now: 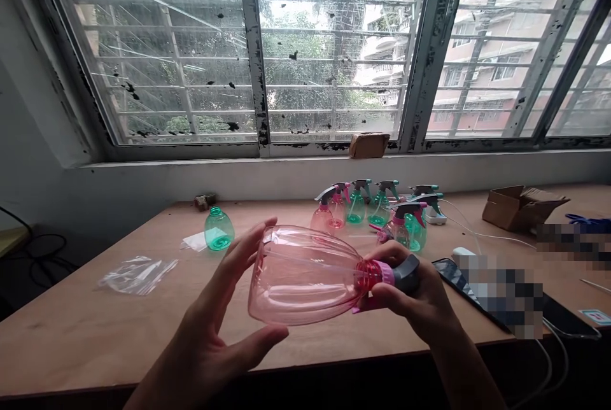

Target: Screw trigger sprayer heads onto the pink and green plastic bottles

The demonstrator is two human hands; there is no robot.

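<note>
A see-through pink spray bottle (pixel 305 276) lies sideways in the air above the near part of the table, its base to the left. My right hand (pixel 420 298) grips it at the pink collar and dark grey spray head (pixel 407 275). Cupped around the base is my left hand (pixel 214 314), fingers along the top edge and thumb at the lower edge. A thin clear tube shows inside the bottle. Beyond my left hand, a green bottle (pixel 219 232) without a spray head stands upright by a white piece of paper (pixel 195 242).
Several pink and green spray bottles (pixel 379 206) stand behind my right hand. A clear plastic bag (pixel 138 275) lies on the left of the wooden table (pixel 71 333). Phones (pixel 463 286), white cables and an open cardboard box (pixel 518 209) are on the right. Windows rise behind.
</note>
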